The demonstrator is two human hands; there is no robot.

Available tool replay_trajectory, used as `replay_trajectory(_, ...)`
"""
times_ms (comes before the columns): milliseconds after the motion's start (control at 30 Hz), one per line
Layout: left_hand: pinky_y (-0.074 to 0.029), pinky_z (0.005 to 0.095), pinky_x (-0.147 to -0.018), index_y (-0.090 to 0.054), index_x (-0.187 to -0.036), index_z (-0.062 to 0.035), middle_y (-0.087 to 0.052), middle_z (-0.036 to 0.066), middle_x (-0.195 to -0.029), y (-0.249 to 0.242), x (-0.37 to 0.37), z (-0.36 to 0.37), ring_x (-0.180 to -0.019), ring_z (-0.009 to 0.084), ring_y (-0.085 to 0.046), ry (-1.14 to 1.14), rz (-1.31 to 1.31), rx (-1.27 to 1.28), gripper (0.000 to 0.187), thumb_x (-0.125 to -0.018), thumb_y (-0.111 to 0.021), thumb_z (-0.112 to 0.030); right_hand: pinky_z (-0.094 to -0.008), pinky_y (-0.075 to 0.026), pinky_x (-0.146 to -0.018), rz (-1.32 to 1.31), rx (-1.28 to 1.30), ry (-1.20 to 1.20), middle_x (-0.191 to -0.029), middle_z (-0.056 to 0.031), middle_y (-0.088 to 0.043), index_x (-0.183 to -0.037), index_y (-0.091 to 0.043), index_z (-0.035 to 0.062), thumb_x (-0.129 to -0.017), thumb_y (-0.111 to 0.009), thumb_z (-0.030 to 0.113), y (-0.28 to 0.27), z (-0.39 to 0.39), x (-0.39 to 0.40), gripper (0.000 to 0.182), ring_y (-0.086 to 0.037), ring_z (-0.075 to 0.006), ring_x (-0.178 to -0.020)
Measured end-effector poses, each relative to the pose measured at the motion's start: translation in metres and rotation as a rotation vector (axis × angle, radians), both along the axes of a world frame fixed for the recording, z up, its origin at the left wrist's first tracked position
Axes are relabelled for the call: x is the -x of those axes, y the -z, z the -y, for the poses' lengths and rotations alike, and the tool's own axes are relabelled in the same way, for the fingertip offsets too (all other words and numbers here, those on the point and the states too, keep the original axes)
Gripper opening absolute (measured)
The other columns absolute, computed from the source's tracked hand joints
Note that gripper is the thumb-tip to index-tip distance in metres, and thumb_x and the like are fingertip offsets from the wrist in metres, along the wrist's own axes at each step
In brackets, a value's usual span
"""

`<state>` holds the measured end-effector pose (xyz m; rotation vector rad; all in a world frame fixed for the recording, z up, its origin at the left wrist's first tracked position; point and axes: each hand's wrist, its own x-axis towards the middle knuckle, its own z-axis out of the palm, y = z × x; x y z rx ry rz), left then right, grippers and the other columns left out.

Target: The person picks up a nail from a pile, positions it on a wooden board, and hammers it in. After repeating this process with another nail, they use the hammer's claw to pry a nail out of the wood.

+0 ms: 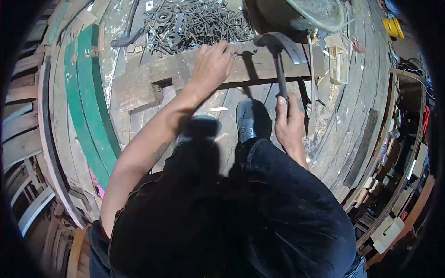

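My right hand (290, 121) is wrapped round the handle of a claw hammer (280, 65), its metal head raised over the right part of a wooden beam (185, 69). On the beam's top rests my left hand (214, 65), fingers bent together near a small dark nail (237, 53); what the fingertips pinch is too small to make out. Just beyond the beam lies a large heap of nails (199, 25). The hammer casts a shadow across the beam, to the right of my left hand.
Green boards (88, 102) lie at the left. A second hammer (125, 39) is beside the nail heap. A large bucket (296, 14) stands at the back. My shoes (245, 125) are on the plank floor below the beam. Wood scraps fill the racks at both sides.
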<state>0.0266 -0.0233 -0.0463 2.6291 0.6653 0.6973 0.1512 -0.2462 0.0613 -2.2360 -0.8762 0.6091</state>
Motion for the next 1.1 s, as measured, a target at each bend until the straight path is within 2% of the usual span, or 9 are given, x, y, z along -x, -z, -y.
replay_trajectory(233, -0.045, 0.041, -0.083, -0.074, -0.111, -0.006, -0.067, 0.01, -0.104, -0.005, 0.003, 0.001, -0.09, 0.0283, -0.067, 0.008, -0.014, 0.064, 0.018, -0.096, -0.07, -0.016, -0.0535, -0.051, -0.072, -0.09, 0.22, -0.016, -0.086, -0.0319, -0.068, -0.117, -0.063, 0.0006, -0.109, -0.054, 0.027, 0.0, -0.004, 0.0, 0.029, -0.07, -0.0514, -0.086)
replay_trajectory(333, -0.045, 0.0413, -0.083, -0.074, -0.112, -0.0066, -0.067, 0.01, -0.105, -0.003, 0.0, 0.001, -0.091, 0.0281, -0.067, 0.004, -0.024, 0.059, 0.019, -0.096, -0.07, -0.016, -0.0485, -0.05, -0.063, 0.009, 0.112, -0.023, -0.074, -0.0239, -0.067, -0.115, -0.064, 0.0023, -0.109, -0.054, 0.026, -0.007, 0.0, -0.006, 0.026, -0.069, -0.0435, -0.068)
replay_trajectory(400, -0.045, 0.0415, -0.084, -0.073, -0.113, -0.0068, -0.067, 0.01, -0.106, -0.001, 0.0, 0.001, -0.092, 0.0282, -0.067, 0.003, -0.008, 0.047, 0.019, -0.096, -0.069, -0.016, -0.0399, -0.047, -0.056, 0.027, -0.073, 0.019, -0.07, -0.0179, -0.064, -0.113, -0.063, 0.0009, -0.108, -0.056, 0.021, -0.011, 0.002, -0.004, 0.022, -0.064, -0.0262, -0.059)
replay_trajectory(533, -0.045, 0.0417, -0.084, -0.073, -0.113, -0.0072, -0.067, 0.009, -0.106, -0.001, 0.0, 0.0, -0.093, 0.0289, -0.067, -0.001, 0.015, 0.024, 0.019, -0.097, -0.068, -0.016, -0.0408, -0.049, -0.056, -0.032, -0.25, 0.035, -0.073, -0.0175, -0.066, -0.116, -0.06, 0.0018, -0.108, -0.056, 0.018, -0.002, 0.01, -0.004, 0.019, -0.067, -0.0325, -0.06)
replay_trajectory(633, -0.045, 0.0419, -0.083, -0.073, -0.112, -0.0067, -0.067, 0.01, -0.104, -0.002, 0.0, 0.0, -0.092, 0.0293, -0.067, 0.019, 0.03, 0.041, 0.019, -0.096, -0.068, -0.016, -0.0513, -0.052, -0.062, 0.115, -0.088, -0.044, -0.078, -0.0282, -0.067, -0.116, -0.056, 0.0017, -0.108, -0.055, 0.019, 0.016, 0.011, 0.002, 0.019, -0.071, -0.0493, -0.076)
replay_trajectory(667, -0.045, 0.0419, -0.083, -0.073, -0.112, -0.0065, -0.066, 0.01, -0.102, 0.0, 0.0, -0.001, -0.091, 0.0294, -0.066, 0.016, 0.028, 0.045, 0.019, -0.096, -0.068, -0.016, -0.0471, -0.046, -0.059, 0.206, 0.031, -0.079, -0.069, -0.0248, -0.06, -0.115, -0.056, 0.0019, -0.108, -0.055, 0.023, 0.032, 0.012, 0.002, 0.022, -0.063, -0.0414, -0.062)
replay_trajectory(733, -0.045, 0.0417, -0.081, -0.073, -0.111, -0.0059, -0.066, 0.011, -0.1, -0.002, 0.0, -0.001, -0.09, 0.0292, -0.066, 0.005, -0.017, 0.054, 0.018, -0.096, -0.069, -0.015, -0.0497, -0.046, -0.06, 0.101, 0.246, -0.09, -0.07, -0.0276, -0.06, -0.113, -0.058, 0.0016, -0.109, -0.053, 0.024, 0.02, 0.003, 0.004, 0.023, -0.064, -0.0473, -0.067)
replay_trajectory(933, -0.046, 0.0422, -0.082, -0.074, -0.108, -0.0054, -0.067, 0.012, -0.102, 0.003, 0.0, -0.003, -0.09, 0.0301, -0.066, 0.013, 0.055, 0.005, 0.017, -0.096, -0.069, -0.015, -0.0533, -0.046, -0.058, 0.055, 0.036, -0.074, -0.073, -0.0295, -0.063, -0.112, -0.059, 0.0047, -0.109, -0.054, 0.026, -0.003, 0.0, -0.003, 0.022, -0.067, -0.0519, -0.072)
replay_trajectory(1100, -0.047, 0.0424, -0.086, -0.075, -0.112, -0.0067, -0.067, 0.011, -0.11, -0.012, 0.0, 0.0, -0.1, 0.0276, -0.066, 0.021, -0.002, 0.136, 0.022, -0.099, -0.067, -0.022, -0.0414, -0.047, -0.057, -0.028, -0.073, 0.053, -0.068, -0.0139, -0.061, -0.108, -0.059, 0.0022, -0.11, -0.052, 0.024, -0.014, 0.002, -0.008, 0.023, -0.062, -0.0266, -0.06)
